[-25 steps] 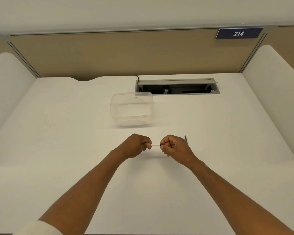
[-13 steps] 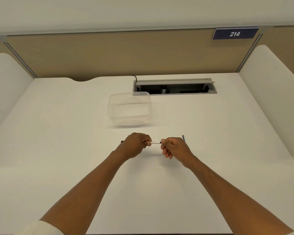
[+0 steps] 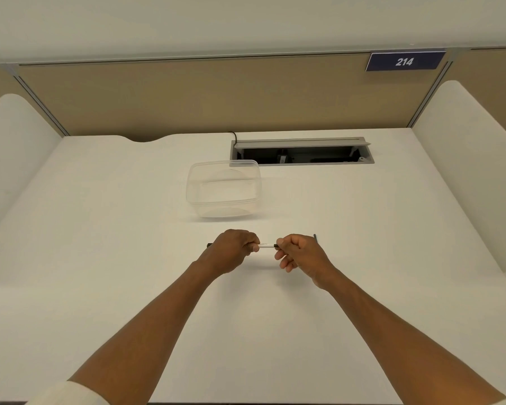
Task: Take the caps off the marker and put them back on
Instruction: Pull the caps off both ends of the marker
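A slim white marker point(image 3: 266, 245) is held level just above the desk, between both hands. My left hand point(image 3: 234, 249) is closed around its left part, and a black end point(image 3: 209, 244) pokes out past that fist. My right hand point(image 3: 298, 252) pinches the black cap point(image 3: 276, 246) at the marker's right end with thumb and forefinger, its lower fingers loosely spread. Only a short white stretch of the barrel shows between the hands. A thin dark piece point(image 3: 315, 238) sticks up just behind my right hand. Whether it is held or lies on the desk, I cannot tell.
A clear plastic tub point(image 3: 223, 197) stands on the white desk point(image 3: 100, 258) just beyond my hands. Behind it is an open grey cable hatch point(image 3: 301, 154). White side panels rise at the desk's left and right, with a tan partition at the back.
My right hand's lower fingers have loosened and spread while its pinch stays on the marker's right end. The black end now shows left of my left fist. Both hands stay in place.
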Tool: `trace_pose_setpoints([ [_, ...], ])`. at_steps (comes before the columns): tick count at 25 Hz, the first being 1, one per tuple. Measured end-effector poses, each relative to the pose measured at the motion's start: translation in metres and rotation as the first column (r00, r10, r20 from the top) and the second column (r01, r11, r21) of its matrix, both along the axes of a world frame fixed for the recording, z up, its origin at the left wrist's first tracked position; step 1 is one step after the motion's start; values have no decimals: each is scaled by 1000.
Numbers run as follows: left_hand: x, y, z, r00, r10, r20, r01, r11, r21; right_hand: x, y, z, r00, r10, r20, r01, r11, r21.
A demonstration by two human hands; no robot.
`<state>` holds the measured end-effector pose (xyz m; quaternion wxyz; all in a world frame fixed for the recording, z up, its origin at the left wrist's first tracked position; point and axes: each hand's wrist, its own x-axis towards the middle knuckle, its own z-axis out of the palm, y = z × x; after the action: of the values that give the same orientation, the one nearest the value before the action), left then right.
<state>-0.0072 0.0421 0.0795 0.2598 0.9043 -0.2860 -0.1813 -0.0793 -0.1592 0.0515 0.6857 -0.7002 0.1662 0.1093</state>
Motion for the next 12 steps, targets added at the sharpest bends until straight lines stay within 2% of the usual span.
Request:
trace_pose_setpoints([
  [4,-2,-1,-3,1000,0,-15,1,1000,21,1,-1,-1,1000,17,9,-16,998,-63],
  [8,-5,-1,-6,1000,-9,-6,9,1000,23,0,-4,-2,999,18,39,-17,1000,-24],
  [12,-4,-2,-5,1000,0,0,0,1000,2,1,1,1,999,15,-46,-15,1000,-4],
])
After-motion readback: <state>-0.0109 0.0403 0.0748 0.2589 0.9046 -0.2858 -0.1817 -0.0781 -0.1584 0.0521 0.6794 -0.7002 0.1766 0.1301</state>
